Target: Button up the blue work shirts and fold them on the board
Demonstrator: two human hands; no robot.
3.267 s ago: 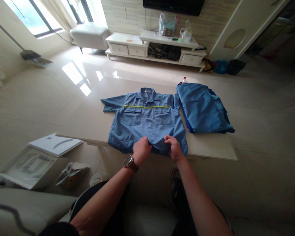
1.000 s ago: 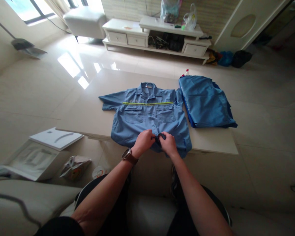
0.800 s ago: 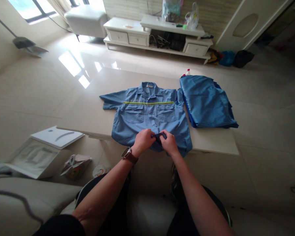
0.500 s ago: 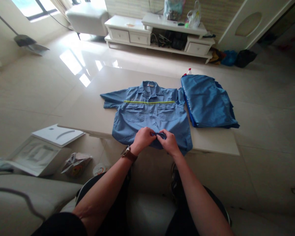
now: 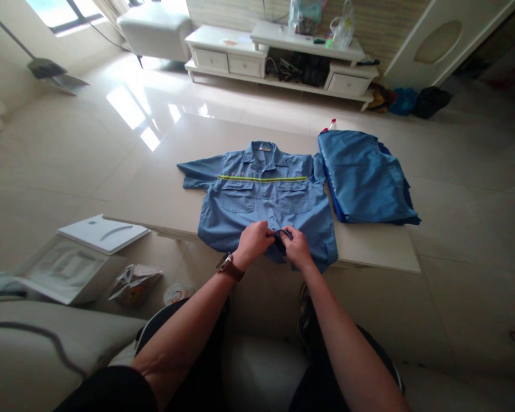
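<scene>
A blue short-sleeved work shirt [image 5: 261, 200] with a yellow chest stripe lies flat, front up, on a beige table [image 5: 163, 189], collar away from me. My left hand [image 5: 256, 241], with a watch at the wrist, pinches the shirt's front placket near the hem. My right hand [image 5: 296, 247] pinches the same placket just beside it. Both hands are closed on the fabric, thumbs almost touching, at the table's near edge. A little cloth bunches up between them.
A stack of folded blue garments [image 5: 363, 177] lies on the table's right part, a small bottle [image 5: 333, 123] behind it. An open white box [image 5: 75, 257] and a bag [image 5: 135, 280] sit on the floor at left. A white TV cabinet [image 5: 278, 63] stands against the far wall.
My hands have drawn closer together on the lower shirt front and shifted a little up from the hem. The shirt itself lies as before.
</scene>
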